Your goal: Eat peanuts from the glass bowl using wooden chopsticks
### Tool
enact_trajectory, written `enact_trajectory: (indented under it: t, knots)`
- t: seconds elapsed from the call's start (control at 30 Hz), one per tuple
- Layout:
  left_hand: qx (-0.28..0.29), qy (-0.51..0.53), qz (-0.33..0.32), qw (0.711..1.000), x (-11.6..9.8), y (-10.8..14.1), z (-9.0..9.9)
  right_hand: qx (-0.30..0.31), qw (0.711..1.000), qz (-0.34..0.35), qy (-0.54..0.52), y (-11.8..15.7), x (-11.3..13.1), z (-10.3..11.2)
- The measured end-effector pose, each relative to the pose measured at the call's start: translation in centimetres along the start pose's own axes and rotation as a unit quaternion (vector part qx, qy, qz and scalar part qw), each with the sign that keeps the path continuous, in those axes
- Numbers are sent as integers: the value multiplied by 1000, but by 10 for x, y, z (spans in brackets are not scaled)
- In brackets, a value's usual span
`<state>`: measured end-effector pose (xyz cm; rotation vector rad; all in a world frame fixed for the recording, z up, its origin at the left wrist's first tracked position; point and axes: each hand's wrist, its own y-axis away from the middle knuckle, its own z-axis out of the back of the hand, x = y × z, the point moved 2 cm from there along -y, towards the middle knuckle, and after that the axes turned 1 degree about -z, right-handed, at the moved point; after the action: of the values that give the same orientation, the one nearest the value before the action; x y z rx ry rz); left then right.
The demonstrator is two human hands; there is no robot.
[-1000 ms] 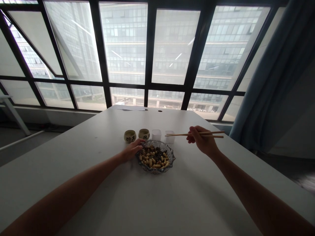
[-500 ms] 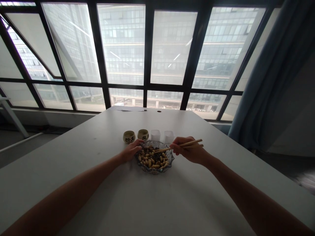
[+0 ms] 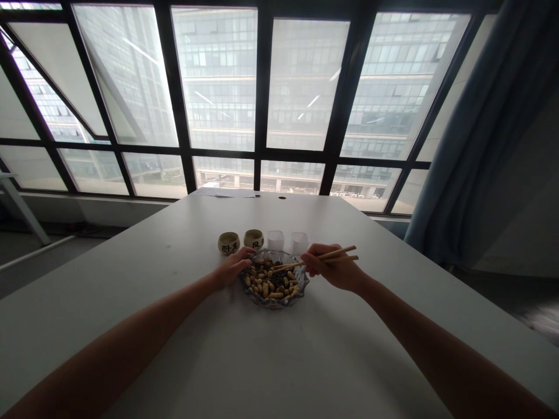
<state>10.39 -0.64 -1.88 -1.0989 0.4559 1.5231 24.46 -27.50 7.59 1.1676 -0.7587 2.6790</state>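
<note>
A scalloped glass bowl (image 3: 274, 302) on the white table holds peanuts in their shells (image 3: 276, 295) and smaller dark pieces. My left hand (image 3: 233, 266) grips the bowl's left rim, fingers over the edge. In my right hand (image 3: 331, 266), closed at the right rim, is a pair of wooden chopsticks (image 3: 340, 254); their tips reach into the middle of the bowl among the dark pieces. Whether anything is pinched between the tips is too small to tell.
Behind the bowl stand two greenish cups with dark characters (image 3: 229, 244) (image 3: 254, 239) and two translucent white cups (image 3: 275, 240) (image 3: 300, 242). Papers (image 3: 225, 192) lie at the far edge of the table (image 3: 279, 361). A blue curtain (image 3: 454, 145) hangs at the right.
My right hand and the chopsticks have shifted slightly left, the tips moving a little further left inside the bowl. My left hand stays on the rim.
</note>
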Motion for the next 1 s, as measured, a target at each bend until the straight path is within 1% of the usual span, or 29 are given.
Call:
enact_trajectory:
  t: [0.1,0.27,0.47,0.6,0.7,0.8,0.93,1.0]
  knots:
    - [-1,-3,0,1000,1,-1,0,-10,1000,-1,-11,0,-1,1]
    - [-2,-15,-3,1000,-1,0,-1,-47,998,-14,-39,-1,-5,2]
    - [-4,-13,-1,1000,-1,0,-1,-106,986,-51,-121,-4,-19,0]
    - [-6,-13,3,1000,1,0,0,-163,959,-107,-206,-8,-46,-4]
    - [-7,-13,2,1000,2,-1,0,-206,925,-156,-278,-7,-72,-8]
    - [-6,-6,1,1000,4,-2,0,-235,896,-195,-322,-3,-93,-11]
    - [-2,2,3,1000,6,-3,-1,-240,873,-224,-360,3,-103,-16]
    - [-1,4,5,1000,6,-3,-1,-235,869,-234,-368,4,-104,-17]
